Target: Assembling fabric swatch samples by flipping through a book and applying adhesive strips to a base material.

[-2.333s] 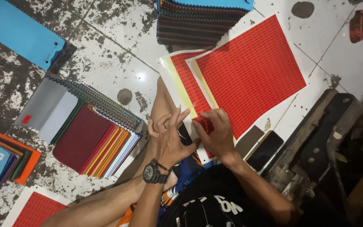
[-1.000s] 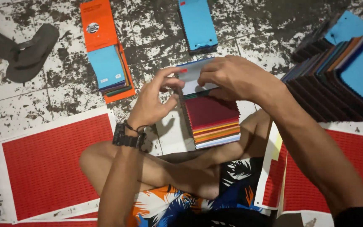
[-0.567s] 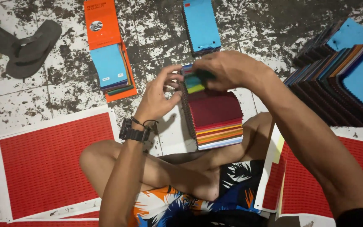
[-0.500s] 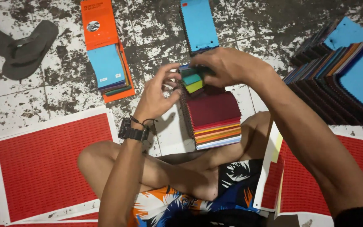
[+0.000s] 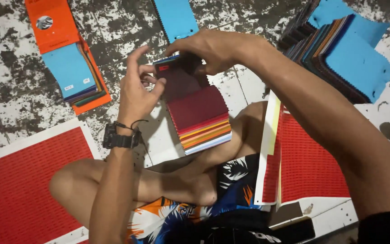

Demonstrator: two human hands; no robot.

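Observation:
A fanned stack of fabric swatches [image 5: 201, 113], dark red on top with orange, yellow and pale layers below, lies on the floor in front of my crossed legs. My left hand [image 5: 137, 88], with a black watch on its wrist, pinches the top left corner of the maroon swatch. My right hand [image 5: 213, 47] reaches across from the right and grips the stack's top edge, where a small red sticker [image 5: 164, 68] sits on the corner.
An orange swatch book with a blue top layer [image 5: 73, 68] lies at the upper left. A blue swatch [image 5: 175, 18] lies above the hands, a large blue-topped fan of swatches [image 5: 344, 49] at the upper right. Red sticker sheets [image 5: 19, 180] [image 5: 310, 162] flank my legs.
The view swung from the sticker sheet to the swatch stack. The yellow-green swatches seen at the top are now covered by maroon ones, and my hands stay at the stack's top edge.

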